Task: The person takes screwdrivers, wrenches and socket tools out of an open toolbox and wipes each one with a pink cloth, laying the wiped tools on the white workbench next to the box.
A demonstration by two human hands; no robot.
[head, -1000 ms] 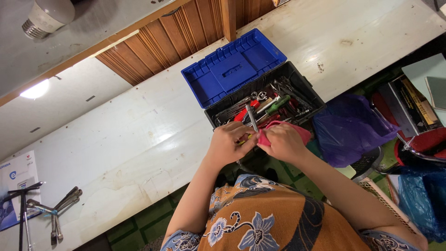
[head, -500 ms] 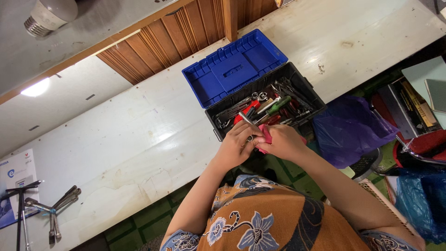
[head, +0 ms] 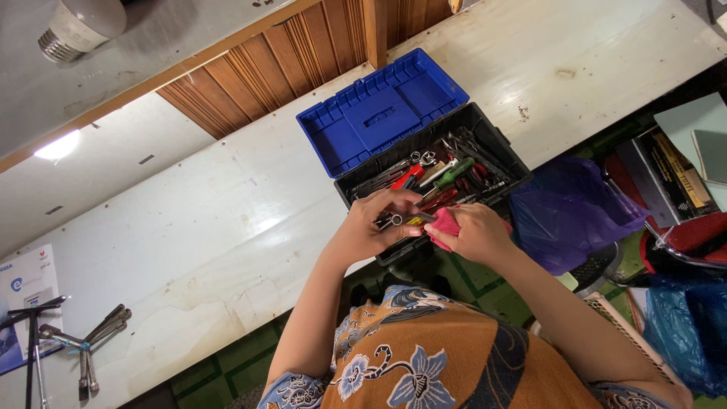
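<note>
So the slim silver metal tool with a ring end (head: 395, 220) is now lying pretty much flat across the left hand (head: 369, 227), fingers curled round it in a closed grip. A second ago it was sticking up on end, so it's been tipped over sideways. The right hand (head: 473, 231) has its grip pinched shut on a crumpled pink cloth (head: 448, 223), pressed right up against the tool's other end; looks to me like the rubbing has moved along the shaft.

All this hovers just over the near edge of the black plastic toolbox with the open blue lid (head: 382, 113), which sits at the front edge of the long white painted desk (head: 227, 220). Inside: a green-handled screwdriver (head: 454, 171), red-handled tools, assorted steel bits.

Further out, a purple plastic bag (head: 572, 208) hangs off the desk's front edge to the right, and a few grey spanners (head: 95, 341) lie near the far left end.
</note>
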